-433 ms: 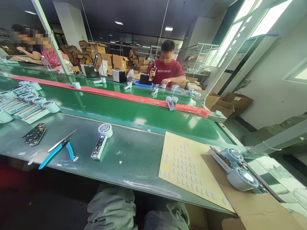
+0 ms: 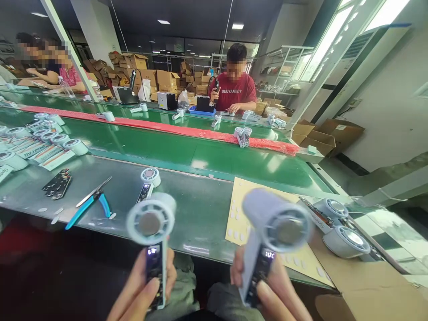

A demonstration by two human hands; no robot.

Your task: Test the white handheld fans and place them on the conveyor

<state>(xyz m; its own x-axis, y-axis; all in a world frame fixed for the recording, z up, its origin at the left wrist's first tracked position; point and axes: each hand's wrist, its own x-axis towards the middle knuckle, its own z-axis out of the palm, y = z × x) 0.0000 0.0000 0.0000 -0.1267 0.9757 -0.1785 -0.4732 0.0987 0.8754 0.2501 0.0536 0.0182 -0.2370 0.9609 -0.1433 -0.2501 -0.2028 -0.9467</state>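
Both my hands run off the bottom edge: my left hand shows only fingers and thumb, my right hand likewise. The two fans I hold are motion-blurred, their lit displays unreadable. My thumbs cover the handles' lower parts.

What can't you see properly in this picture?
- Head view, left fan: blurred, so its blades don't show.
- Right fan: blurred too; its lit display is unreadable.
- Left hand and right hand: cut off by the bottom edge.
- Workers' faces: pixelated.
- Sheet: partly hidden by the right fan.
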